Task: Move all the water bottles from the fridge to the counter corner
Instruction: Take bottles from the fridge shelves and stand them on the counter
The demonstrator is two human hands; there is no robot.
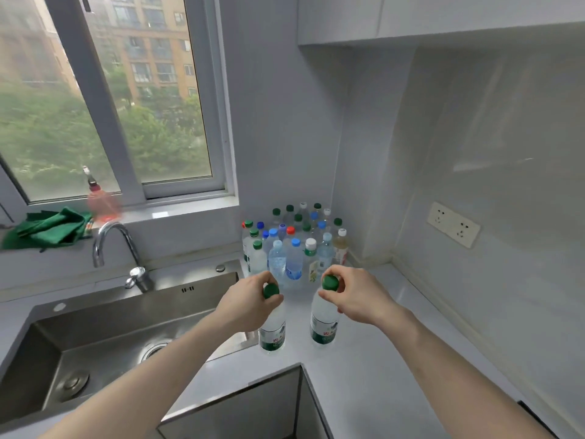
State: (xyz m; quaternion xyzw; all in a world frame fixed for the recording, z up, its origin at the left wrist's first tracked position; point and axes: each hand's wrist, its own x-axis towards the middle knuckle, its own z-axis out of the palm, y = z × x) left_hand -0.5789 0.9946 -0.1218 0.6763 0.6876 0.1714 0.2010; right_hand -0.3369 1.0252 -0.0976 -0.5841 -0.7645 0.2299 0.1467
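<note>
Several water bottles (292,245) with green, blue, red and white caps stand packed in the counter corner against the wall. My left hand (250,301) grips the neck of a green-capped bottle (273,335), just under the cap. My right hand (356,296) pinches the cap of a second green-capped bottle (323,327). Both bottles are upright, side by side, in front of the cluster; whether they rest on the grey counter (364,369) I cannot tell. The fridge is out of view.
A steel sink (95,337) with a curved tap (109,239) lies to the left, its rim close to the left bottle. A green cloth (47,228) and a red spray bottle (101,201) sit on the window sill. A wall socket (453,224) is on the right wall.
</note>
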